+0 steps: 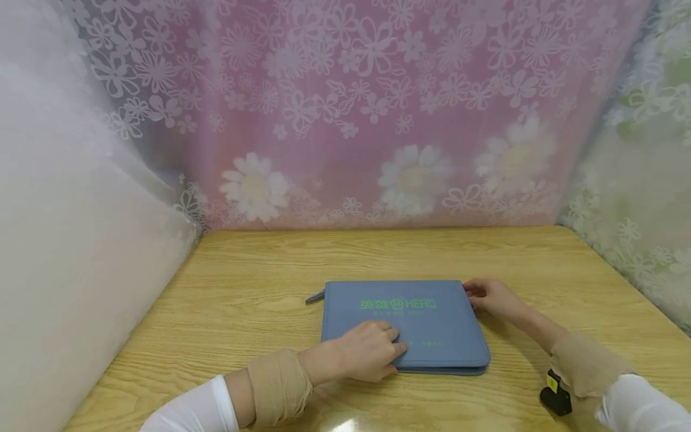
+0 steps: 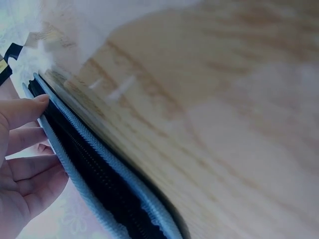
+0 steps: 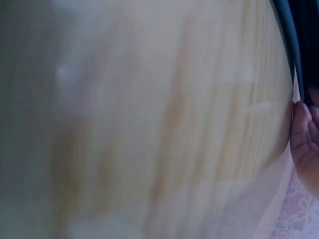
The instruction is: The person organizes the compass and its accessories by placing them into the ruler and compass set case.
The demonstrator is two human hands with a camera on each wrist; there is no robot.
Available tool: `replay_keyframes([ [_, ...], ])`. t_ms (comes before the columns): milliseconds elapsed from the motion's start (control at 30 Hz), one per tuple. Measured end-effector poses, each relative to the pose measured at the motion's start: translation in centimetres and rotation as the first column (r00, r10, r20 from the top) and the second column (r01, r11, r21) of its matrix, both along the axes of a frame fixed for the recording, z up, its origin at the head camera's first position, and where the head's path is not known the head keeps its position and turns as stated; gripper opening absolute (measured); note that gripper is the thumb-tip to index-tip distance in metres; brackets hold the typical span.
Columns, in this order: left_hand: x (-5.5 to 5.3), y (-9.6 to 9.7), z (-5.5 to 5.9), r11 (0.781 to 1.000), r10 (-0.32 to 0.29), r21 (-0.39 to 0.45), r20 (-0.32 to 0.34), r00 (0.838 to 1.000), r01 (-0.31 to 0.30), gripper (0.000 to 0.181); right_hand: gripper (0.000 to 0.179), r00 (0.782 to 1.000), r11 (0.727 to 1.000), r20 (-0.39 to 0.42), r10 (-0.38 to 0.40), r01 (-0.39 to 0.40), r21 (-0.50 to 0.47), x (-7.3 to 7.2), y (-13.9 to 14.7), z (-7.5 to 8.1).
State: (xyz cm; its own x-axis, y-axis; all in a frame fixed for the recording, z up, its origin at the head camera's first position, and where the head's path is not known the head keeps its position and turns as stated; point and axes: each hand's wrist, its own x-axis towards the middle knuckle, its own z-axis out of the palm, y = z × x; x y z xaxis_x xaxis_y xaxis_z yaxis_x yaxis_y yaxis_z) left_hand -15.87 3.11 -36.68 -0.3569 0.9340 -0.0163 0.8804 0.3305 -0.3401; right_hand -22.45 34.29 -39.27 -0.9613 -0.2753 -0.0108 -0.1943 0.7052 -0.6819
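Observation:
A blue zip case with green HERO lettering lies flat on the wooden table. My left hand rests on its cover near the front edge, fingers bent a little over the top. In the left wrist view, the thumb lies at the side gap, where black zipper tape shows between the two blue edges, parted from each other. At the case's far right side, my right hand holds the edge with curled fingers. Its fingertips meet the dark edge in the right wrist view, partly out of frame.
A short blue strap sticks out at the case's back left corner. A small black device with a yellow label sits at my right wrist wrap. Flowered curtains enclose the wood-grain table at the back and sides.

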Motion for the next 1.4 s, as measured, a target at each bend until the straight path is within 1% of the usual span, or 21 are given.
replay_keyframes([
  [200, 0.0, -0.1, -0.1, 1.000, -0.009, 0.002, -0.013, 1.000, 0.009, 0.046, 0.030, 0.995, 0.997, -0.095, 0.028, -0.021, 0.073, 0.4, -0.4, 0.0],
  [367, -0.1, -0.1, -0.2, 1.000, -0.012, 0.010, 0.000, 1.000, 0.012, 0.046, 0.022, 0.992, 0.997, -0.118, 0.044, -0.036, 0.075, -0.2, -0.2, -0.2],
  [467, -0.1, 0.0, -0.2, 1.000, -0.014, 0.019, 0.011, 1.000, 0.014, 0.046, 0.017, 0.991, 0.996, -0.117, 0.066, -0.058, 0.072, -0.6, 0.2, -0.4],
  [533, -0.1, 0.0, -0.2, 1.000, -0.015, 0.022, 0.016, 1.000, 0.014, 0.046, 0.017, 0.991, 0.995, -0.102, 0.088, -0.082, 0.062, -0.9, 0.6, -0.5],
  [700, 0.0, -0.1, -0.1, 1.000, -0.004, 0.018, 0.024, 1.000, 0.004, 0.046, 0.023, 0.986, 0.987, -0.054, 0.160, -0.159, 0.026, -1.3, 1.3, -0.4],
  [800, -0.1, -0.1, 0.1, 1.000, 0.002, 0.020, 0.032, 1.000, -0.003, 0.046, 0.024, 0.982, 0.983, -0.044, 0.181, -0.180, 0.021, -1.7, 1.4, -0.2],
  [867, -0.2, -0.2, 0.2, 1.000, 0.006, 0.021, 0.034, 0.999, -0.006, 0.045, 0.022, 0.984, 0.985, -0.043, 0.172, -0.171, 0.027, -1.9, 1.3, 0.0],
  [933, -0.3, -0.2, 0.4, 1.000, 0.005, 0.016, 0.026, 1.000, -0.006, 0.045, 0.018, 0.989, 0.989, -0.043, 0.145, -0.143, 0.033, -2.1, 1.0, 0.2],
  [1067, -0.3, -0.2, 0.5, 1.000, -0.003, 0.013, 0.013, 1.000, 0.002, 0.045, 0.013, 0.990, 0.993, -0.082, 0.111, -0.106, 0.059, -2.0, 0.6, 0.3],
  [1167, -0.2, -0.1, 0.4, 1.000, -0.008, 0.014, 0.004, 1.000, 0.008, 0.045, 0.012, 0.978, 0.986, -0.151, 0.143, -0.127, 0.111, -2.0, 0.8, 0.1],
  [1267, -0.1, 0.0, 0.3, 1.000, -0.014, 0.019, -0.004, 1.000, 0.015, 0.046, 0.009, 0.961, 0.973, -0.199, 0.194, -0.163, 0.160, -2.0, 1.4, 0.0],
  [1400, -0.1, 0.0, 0.2, 1.000, -0.013, 0.022, -0.007, 1.000, 0.013, 0.046, 0.007, 0.947, 0.957, -0.196, 0.255, -0.218, 0.191, -1.7, 2.1, 0.2],
])
